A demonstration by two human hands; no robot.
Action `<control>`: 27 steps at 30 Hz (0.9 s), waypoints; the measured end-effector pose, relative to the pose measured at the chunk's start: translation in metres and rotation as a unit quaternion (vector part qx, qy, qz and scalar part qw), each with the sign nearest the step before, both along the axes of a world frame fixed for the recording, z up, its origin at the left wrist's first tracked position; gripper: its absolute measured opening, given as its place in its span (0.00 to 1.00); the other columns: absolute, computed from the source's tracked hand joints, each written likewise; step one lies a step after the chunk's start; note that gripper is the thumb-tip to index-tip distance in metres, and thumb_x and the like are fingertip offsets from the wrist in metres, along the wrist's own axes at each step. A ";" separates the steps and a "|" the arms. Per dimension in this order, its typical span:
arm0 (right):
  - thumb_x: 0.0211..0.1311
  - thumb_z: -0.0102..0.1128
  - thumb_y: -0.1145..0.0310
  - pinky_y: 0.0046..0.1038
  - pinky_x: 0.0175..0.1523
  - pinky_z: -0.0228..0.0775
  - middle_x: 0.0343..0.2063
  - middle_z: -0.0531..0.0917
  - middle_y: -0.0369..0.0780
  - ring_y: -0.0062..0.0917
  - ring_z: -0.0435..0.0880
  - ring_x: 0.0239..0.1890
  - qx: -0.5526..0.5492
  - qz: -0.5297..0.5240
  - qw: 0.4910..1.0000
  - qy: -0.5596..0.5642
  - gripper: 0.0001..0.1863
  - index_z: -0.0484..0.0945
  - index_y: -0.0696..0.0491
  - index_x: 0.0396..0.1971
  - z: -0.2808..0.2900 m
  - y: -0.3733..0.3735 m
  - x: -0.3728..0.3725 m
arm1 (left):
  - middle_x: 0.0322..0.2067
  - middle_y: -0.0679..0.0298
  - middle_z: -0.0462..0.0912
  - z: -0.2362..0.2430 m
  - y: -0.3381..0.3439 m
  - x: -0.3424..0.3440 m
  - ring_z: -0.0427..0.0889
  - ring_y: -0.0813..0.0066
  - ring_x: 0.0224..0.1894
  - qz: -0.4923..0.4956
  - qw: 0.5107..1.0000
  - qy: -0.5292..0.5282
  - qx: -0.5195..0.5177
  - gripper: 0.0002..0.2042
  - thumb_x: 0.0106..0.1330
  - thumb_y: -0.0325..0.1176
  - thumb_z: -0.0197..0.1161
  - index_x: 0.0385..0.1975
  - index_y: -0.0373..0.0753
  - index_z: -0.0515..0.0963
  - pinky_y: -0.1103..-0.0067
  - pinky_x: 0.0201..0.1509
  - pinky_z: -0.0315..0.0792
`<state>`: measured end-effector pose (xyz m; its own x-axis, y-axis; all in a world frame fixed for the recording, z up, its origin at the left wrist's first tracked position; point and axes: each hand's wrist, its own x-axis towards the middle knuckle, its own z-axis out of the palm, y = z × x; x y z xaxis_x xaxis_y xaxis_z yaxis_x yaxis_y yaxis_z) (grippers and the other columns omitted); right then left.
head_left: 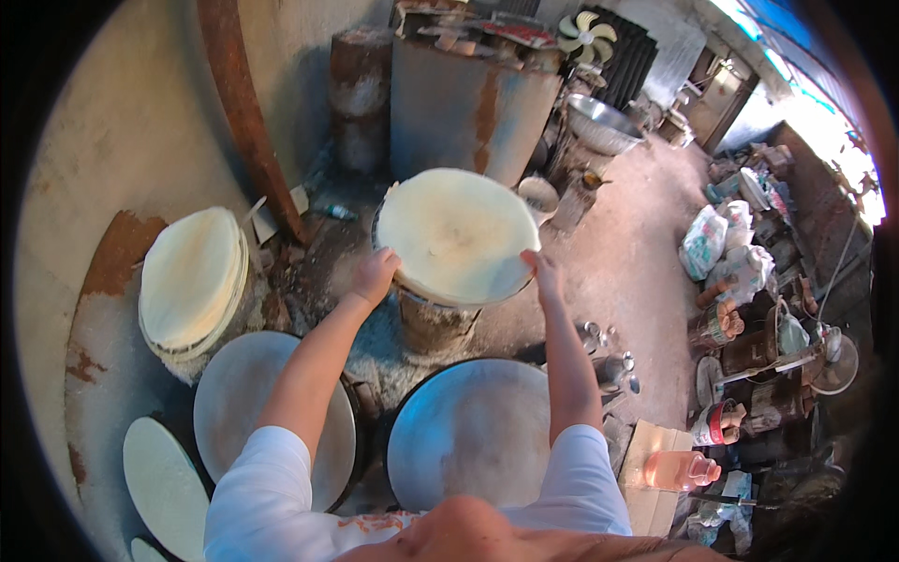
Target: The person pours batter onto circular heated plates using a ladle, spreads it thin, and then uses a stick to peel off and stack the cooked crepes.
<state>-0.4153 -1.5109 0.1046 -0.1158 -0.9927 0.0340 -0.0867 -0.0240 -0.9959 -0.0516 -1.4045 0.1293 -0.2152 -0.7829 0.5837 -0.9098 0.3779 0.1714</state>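
Observation:
Out in front of me, my left hand (376,273) and my right hand (543,272) grip opposite sides of the near edge of a large round pale pancake (459,234). It lies flat on top of a round, drum-like stand (436,326), and its surface is cream with a faint browned middle. Whether more layers lie beneath it is hard to see. The fingers curl at the rim, partly hidden under it. Nearer to me, between and below my forearms, are two large round griddles (468,421), the left one (234,403) partly covered by my left arm.
A stack of pale pancakes (192,281) stands at left; a pale disc (167,482) leans below it. Behind the stand are a rusty metal tank (468,108), a drum (361,98) and a metal basin (604,126). Bags (740,272), a pinkish bottle (679,470) and clutter line the right.

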 end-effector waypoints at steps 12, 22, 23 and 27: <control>0.62 0.46 0.57 0.23 0.37 0.69 0.38 0.82 0.38 0.22 0.76 0.35 -0.015 0.032 0.958 0.284 0.19 0.80 0.54 0.39 0.000 0.040 0.025 | 0.38 0.61 0.76 0.051 0.326 0.009 0.76 0.59 0.39 0.179 0.964 0.195 0.021 0.14 0.59 0.32 0.61 0.46 0.45 0.76 0.68 0.40 0.73; 0.66 0.49 0.65 0.18 0.38 0.68 0.39 0.83 0.37 0.16 0.76 0.37 0.093 0.898 0.411 0.123 0.14 0.80 0.56 0.42 0.035 0.720 0.282 | 0.36 0.62 0.76 -0.002 0.838 -0.204 0.76 0.62 0.42 0.721 0.548 0.390 0.169 0.13 0.57 0.34 0.59 0.43 0.47 0.77 0.70 0.44 0.75; 0.67 0.49 0.66 0.18 0.39 0.69 0.42 0.82 0.37 0.17 0.77 0.39 0.110 0.936 0.318 0.106 0.14 0.78 0.56 0.46 0.021 0.767 0.271 | 0.36 0.63 0.76 0.012 0.886 -0.235 0.76 0.63 0.42 0.797 0.489 0.339 0.105 0.12 0.57 0.33 0.59 0.41 0.47 0.78 0.70 0.43 0.75; 0.62 0.56 0.71 0.27 0.57 0.65 0.47 0.79 0.44 0.28 0.77 0.51 0.020 0.990 0.120 0.075 0.15 0.77 0.59 0.47 0.020 0.952 0.226 | 0.34 0.58 0.76 0.024 1.081 -0.371 0.75 0.60 0.41 0.978 0.140 0.157 0.005 0.12 0.58 0.31 0.58 0.42 0.43 0.76 0.67 0.41 0.73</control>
